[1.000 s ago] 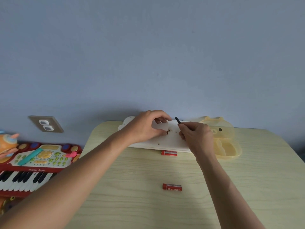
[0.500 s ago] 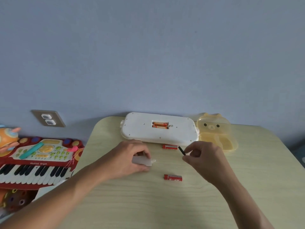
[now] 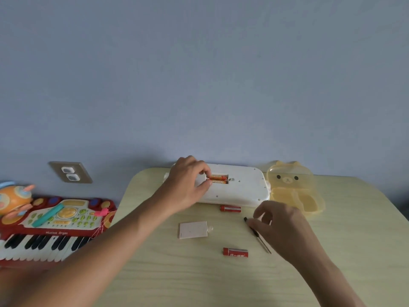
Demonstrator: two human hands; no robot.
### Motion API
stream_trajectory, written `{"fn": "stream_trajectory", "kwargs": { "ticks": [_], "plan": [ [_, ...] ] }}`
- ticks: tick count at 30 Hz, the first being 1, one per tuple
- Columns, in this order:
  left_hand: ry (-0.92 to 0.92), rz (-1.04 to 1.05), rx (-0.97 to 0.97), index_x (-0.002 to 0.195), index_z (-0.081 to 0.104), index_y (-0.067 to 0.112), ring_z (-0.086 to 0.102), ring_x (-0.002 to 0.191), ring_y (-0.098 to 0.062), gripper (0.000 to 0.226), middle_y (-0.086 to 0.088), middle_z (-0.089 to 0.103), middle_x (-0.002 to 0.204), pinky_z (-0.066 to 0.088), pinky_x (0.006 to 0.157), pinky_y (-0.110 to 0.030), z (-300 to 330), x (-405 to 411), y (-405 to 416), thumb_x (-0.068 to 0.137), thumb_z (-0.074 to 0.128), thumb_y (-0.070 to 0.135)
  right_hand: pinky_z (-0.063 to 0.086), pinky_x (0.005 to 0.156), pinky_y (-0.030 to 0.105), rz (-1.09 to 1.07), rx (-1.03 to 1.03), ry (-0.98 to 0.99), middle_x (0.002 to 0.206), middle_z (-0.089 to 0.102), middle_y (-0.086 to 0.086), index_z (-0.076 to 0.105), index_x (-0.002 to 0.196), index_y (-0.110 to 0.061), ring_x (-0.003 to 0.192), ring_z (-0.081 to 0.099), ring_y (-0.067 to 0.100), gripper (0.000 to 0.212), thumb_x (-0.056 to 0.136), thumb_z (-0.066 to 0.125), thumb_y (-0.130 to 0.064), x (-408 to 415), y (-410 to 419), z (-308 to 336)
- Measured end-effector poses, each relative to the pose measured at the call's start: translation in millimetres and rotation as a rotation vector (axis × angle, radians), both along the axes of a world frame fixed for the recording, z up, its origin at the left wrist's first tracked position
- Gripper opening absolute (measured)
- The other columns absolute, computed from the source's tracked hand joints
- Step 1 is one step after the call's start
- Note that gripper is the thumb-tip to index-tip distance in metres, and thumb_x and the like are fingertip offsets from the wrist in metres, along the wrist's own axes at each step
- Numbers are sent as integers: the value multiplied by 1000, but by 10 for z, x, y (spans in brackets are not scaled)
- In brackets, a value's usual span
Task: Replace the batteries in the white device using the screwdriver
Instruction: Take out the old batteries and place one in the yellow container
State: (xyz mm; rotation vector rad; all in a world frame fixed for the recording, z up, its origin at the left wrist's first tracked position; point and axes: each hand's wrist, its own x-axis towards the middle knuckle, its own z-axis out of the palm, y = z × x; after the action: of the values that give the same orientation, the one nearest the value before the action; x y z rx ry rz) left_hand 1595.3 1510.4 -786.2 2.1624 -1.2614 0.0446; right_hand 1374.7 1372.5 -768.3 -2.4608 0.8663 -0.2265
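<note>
The white device (image 3: 243, 187) lies face down at the table's far edge, its battery bay uncovered with two orange batteries (image 3: 218, 179) inside. My left hand (image 3: 188, 182) rests on the device, thumb and fingertips at the left end of those batteries. The white battery cover (image 3: 193, 229) lies flat on the table. My right hand (image 3: 281, 227) hovers low over the table with the thin black screwdriver (image 3: 257, 235) at its fingertips, tip on the wood. Two red batteries lie loose: one (image 3: 230, 208) beside the device, one (image 3: 235, 251) nearer me.
A yellow bear-shaped plastic box (image 3: 294, 187) stands right of the device. A red toy keyboard (image 3: 51, 224) and an orange toy (image 3: 13, 198) sit off the table's left edge. A wall socket (image 3: 70, 172) is behind them. The wooden table (image 3: 199, 280) has bare surface near me.
My left hand set the cover down on the table and went back up to the battery bay. My right hand lowered the screwdriver toward the table.
</note>
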Motion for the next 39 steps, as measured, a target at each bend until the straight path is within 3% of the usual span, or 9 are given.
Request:
{"fn": "stream_trajectory", "kwargs": {
  "ticks": [2, 5, 10, 17, 24, 27, 29, 34, 39],
  "plan": [
    [-55, -67, 85, 101, 66, 35, 47, 108, -14, 15, 10, 51, 105, 39, 101, -42, 49, 106, -111, 86, 64, 29, 53, 64, 24, 55, -82, -120, 76, 63, -13, 69, 90, -30, 72, 61, 2, 14, 81, 76, -38, 133, -82, 37],
    [29, -218, 199, 105, 65, 37, 41, 120, -12, 32, 11, 49, 115, 32, 110, -41, 105, 177, -249, 84, 60, 14, 50, 82, 25, 153, -137, -234, 100, 64, -11, 72, 104, -26, 97, 60, 8, 25, 81, 79, -29, 398, -213, 17],
    [47, -301, 278, 104, 63, 39, 36, 118, -9, 41, 14, 43, 117, 31, 110, -40, 117, 180, -407, 79, 49, 10, 40, 103, 24, 207, -16, -198, 127, 59, -10, 68, 123, -23, 122, 53, 9, 47, 78, 79, -33, 709, -359, -49],
    [-17, -337, 422, 105, 55, 38, 32, 118, -13, 35, 13, 36, 115, 25, 104, -37, 161, 176, -525, 83, 46, 13, 32, 91, 14, 202, 14, -207, 126, 56, -17, 69, 122, -25, 115, 51, 0, 45, 79, 79, -38, 721, -457, -181],
    [3, -215, 157, 94, 59, 27, 55, 98, -4, 22, 13, 53, 101, 47, 91, -28, 114, 290, -259, 80, 73, 38, 33, 91, 15, 204, 14, -212, 128, 57, -18, 69, 124, -26, 109, 47, -5, 49, 79, 79, -41, 739, -476, -202],
    [-8, -59, 127, 85, 62, 27, 56, 89, -4, 34, 14, 53, 95, 47, 82, -25, 89, 247, -190, 73, 78, 54, 33, 91, 15, 193, 7, -205, 130, 57, -18, 68, 125, -26, 111, 48, -4, 50, 79, 78, -42, 744, -472, -211],
    [-1, 60, 104, 83, 65, 25, 54, 88, -5, 36, 13, 52, 95, 41, 78, -21, 68, 167, -170, 70, 81, 55, 33, 92, 15, 189, 7, -206, 131, 57, -16, 68, 126, -25, 115, 51, -1, 51, 79, 79, -41, 745, -453, -213],
    [135, 205, 112, 101, 74, 24, 51, 111, -7, 26, 9, 52, 111, 32, 86, -17, 38, -85, -177, 79, 80, 36, 32, 94, 13, 179, 15, -208, 133, 56, -14, 67, 128, -23, 120, 52, 3, 52, 81, 78, -39, 745, -415, -224],
    [213, 210, 238, 117, 71, 33, 41, 131, -18, 37, 4, 50, 129, 37, 106, -34, 149, -162, -242, 81, 75, 40, 35, 97, 14, 173, 12, -208, 134, 56, -12, 66, 130, -20, 121, 53, 6, 52, 81, 78, -37, 728, -398, -231]
  ]
}}
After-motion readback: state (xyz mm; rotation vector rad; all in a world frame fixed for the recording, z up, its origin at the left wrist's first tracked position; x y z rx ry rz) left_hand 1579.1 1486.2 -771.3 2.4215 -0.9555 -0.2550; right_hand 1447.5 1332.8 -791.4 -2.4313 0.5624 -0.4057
